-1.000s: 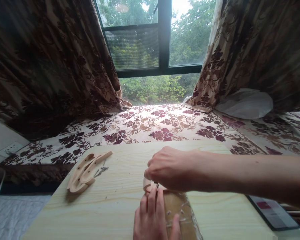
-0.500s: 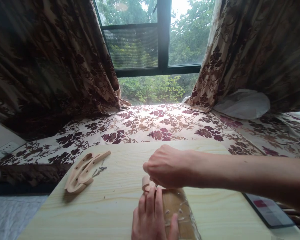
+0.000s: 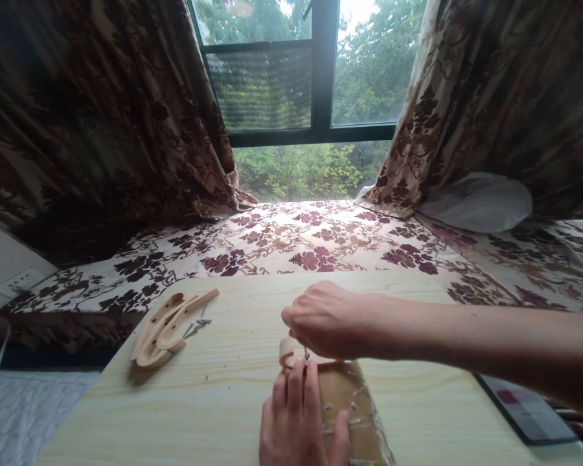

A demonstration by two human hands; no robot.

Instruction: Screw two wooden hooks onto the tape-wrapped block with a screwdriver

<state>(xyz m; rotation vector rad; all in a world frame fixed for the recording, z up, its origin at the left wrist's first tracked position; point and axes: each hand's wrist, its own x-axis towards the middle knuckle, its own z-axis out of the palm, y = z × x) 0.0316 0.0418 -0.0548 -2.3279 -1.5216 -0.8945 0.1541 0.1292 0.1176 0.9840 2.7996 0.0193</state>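
My left hand [image 3: 294, 414] lies flat with fingers stretched forward, over a brown block [image 3: 352, 414] with clear wrapping along its edge. Its fingertips touch a curved piece of pale wood [image 3: 286, 353] at the block's far end, whose middle is partly covered by my hands. My right hand [image 3: 328, 320] is closed in a fist just above that piece. A small dark metal tip [image 3: 307, 355] shows beneath it, near the left fingertips. What the fist grips is hidden. On the left, several curved wooden pieces [image 3: 162, 333] with dark holes lie together beside loose screws [image 3: 197, 327].
The pale wooden table [image 3: 199, 421] carries everything. A tablet or phone [image 3: 525, 408] lies at its right edge, under my right forearm. Behind stands a ledge with a flowered cloth [image 3: 315, 239], with a white plastic bag [image 3: 480, 200] on it and a window beyond.
The view has shifted slightly, so everything sits a little further right. My right fist is slightly higher over the wood, and the metal tip below it shows more clearly. My left hand stays put.
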